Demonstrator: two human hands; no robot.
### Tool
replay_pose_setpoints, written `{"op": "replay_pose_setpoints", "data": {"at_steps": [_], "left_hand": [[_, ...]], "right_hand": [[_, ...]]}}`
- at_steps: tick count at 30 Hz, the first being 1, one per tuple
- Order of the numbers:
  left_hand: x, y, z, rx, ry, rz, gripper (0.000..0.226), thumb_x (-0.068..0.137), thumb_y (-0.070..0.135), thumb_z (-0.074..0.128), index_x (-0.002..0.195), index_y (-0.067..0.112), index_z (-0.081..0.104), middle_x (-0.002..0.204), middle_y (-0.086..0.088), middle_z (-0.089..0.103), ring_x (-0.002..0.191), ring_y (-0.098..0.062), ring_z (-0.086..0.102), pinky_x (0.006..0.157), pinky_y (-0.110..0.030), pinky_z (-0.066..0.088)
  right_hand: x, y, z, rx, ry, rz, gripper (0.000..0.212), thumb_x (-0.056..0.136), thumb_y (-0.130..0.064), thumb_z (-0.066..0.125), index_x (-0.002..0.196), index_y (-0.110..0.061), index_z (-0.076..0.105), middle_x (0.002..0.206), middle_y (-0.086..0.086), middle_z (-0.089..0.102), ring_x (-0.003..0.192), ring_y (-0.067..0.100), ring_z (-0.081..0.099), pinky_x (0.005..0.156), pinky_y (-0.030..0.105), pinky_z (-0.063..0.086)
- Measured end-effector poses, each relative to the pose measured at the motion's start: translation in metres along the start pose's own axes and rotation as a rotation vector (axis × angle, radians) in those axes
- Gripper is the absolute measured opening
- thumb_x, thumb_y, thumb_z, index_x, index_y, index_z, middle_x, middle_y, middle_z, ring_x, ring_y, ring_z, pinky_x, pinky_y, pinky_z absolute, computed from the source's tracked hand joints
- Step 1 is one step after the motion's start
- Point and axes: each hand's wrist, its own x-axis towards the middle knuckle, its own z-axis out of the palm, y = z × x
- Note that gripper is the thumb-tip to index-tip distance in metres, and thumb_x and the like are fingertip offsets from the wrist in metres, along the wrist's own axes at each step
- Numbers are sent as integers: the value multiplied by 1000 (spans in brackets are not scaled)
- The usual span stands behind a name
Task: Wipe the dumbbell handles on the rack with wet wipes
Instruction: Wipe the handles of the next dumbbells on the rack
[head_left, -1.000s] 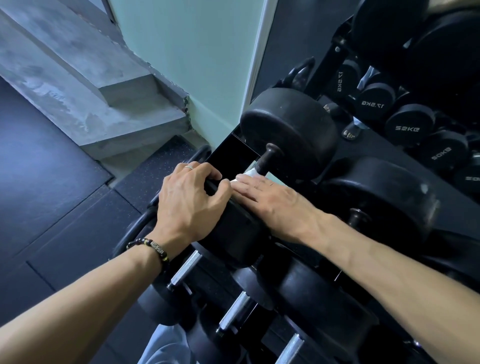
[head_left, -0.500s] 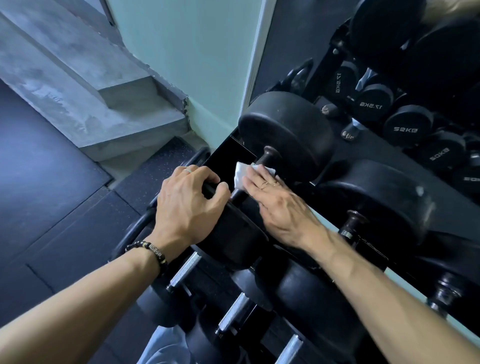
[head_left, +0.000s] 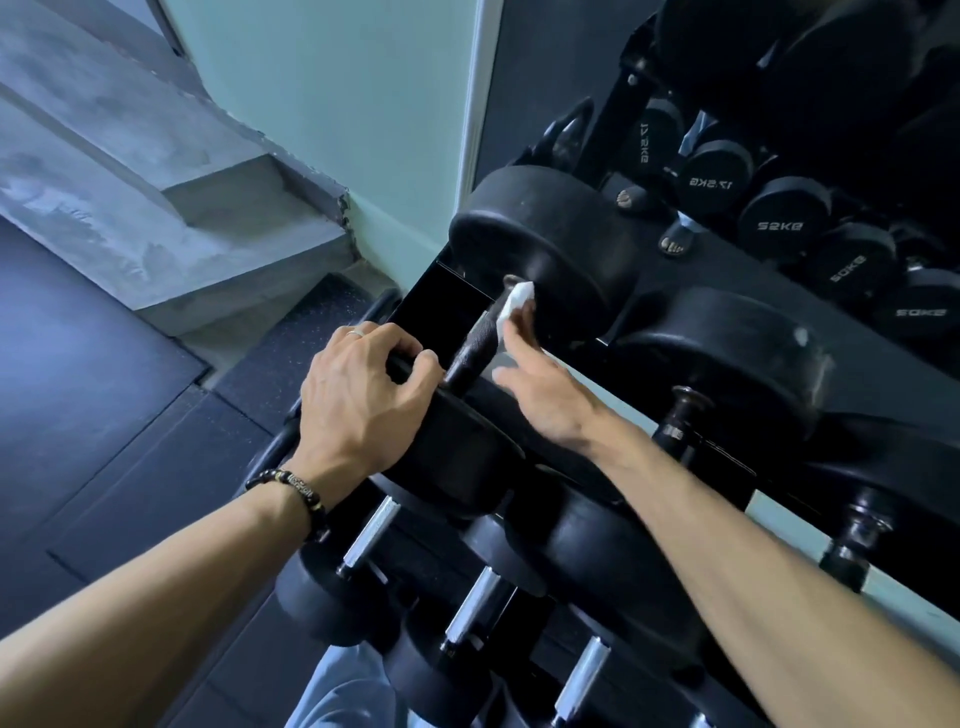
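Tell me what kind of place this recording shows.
Most likely a gym's weights area: round black rubber dumbbells fill a black metal rack, kilogram-marked ones sit behind, and dark rubber floor mats lie below.

At upper left we see grey concrete steps rising beside a pale green wall. Dark rubber floor mats cover the ground below them (their seams show as thin lines). A white vertical trim strip edges the wall.
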Motion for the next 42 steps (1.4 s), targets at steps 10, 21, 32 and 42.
{"op": "replay_pose_setpoints", "data": {"at_steps": [10, 21, 32, 42], "left_hand": [[0, -1, -1, 3, -11, 3, 30, 81, 46, 44, 85, 25, 66, 89, 11, 59, 96, -11, 45, 80, -30, 31], [0, -2, -1, -11, -26, -4, 32, 82, 46, 45, 88, 24, 67, 93, 7, 63, 103, -16, 50, 81, -28, 29], [1, -3, -1, -19, -51, 20, 29, 83, 45, 45, 85, 25, 66, 88, 10, 62, 98, -12, 50, 79, -25, 28], [30, -37, -10, -239, -385, 56, 73, 75, 71, 27, 124, 26, 59, 124, 7, 51, 107, -9, 49, 88, -31, 38]], "right_hand": [[3, -14, 12, 661, 67, 137, 41, 98, -60, 34, 102, -28, 58, 133, 2, 59, 139, 34, 44, 120, 46, 31], [1, -22, 8, 752, 82, 239, 92, 93, -79, 11, 120, -11, 68, 124, 27, 63, 132, 30, 53, 105, 36, 46], [-1, -32, 15, 670, 35, 276, 71, 91, -82, 14, 90, -13, 29, 96, 12, 46, 98, 33, 48, 94, 42, 40], [2, -38, 31, 707, 583, 466, 51, 104, -40, 43, 134, -2, 60, 124, 23, 67, 112, 39, 67, 102, 53, 51]]}}
